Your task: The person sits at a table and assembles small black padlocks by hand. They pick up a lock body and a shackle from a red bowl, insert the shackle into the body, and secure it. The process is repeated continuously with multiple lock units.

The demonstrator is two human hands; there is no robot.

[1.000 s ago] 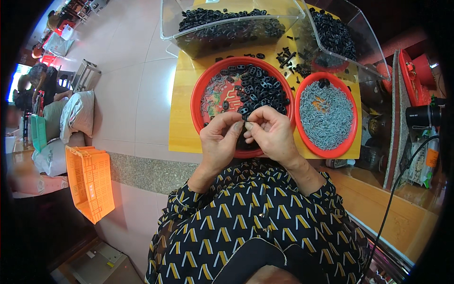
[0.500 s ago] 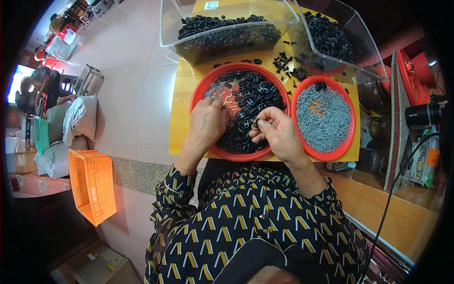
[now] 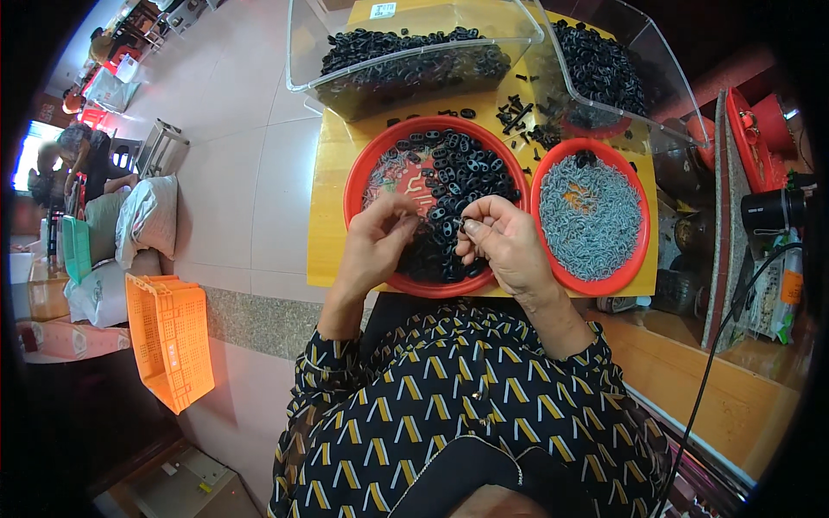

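A person in a black blouse with yellow and white chevrons is sitting at a yellow worktop [image 3: 326,216]. The right hand [image 3: 505,246] is pinching a small black plastic piece [image 3: 465,227] in a pressed-together grip, just above the near rim of a red round tray [image 3: 363,168]. The left hand [image 3: 380,242] is resting inside that tray, fingers loosely curled on the black pieces; whether its grip is holding one cannot be told. Just right, a second red tray [image 3: 635,259] is holding grey metal bits. Beyond, two clear plastic bins [image 3: 302,52] are holding more black pieces. A small white label [image 3: 382,10] is lying at the worktop's far edge. An orange crate [image 3: 168,341] is sitting on the floor to the left.
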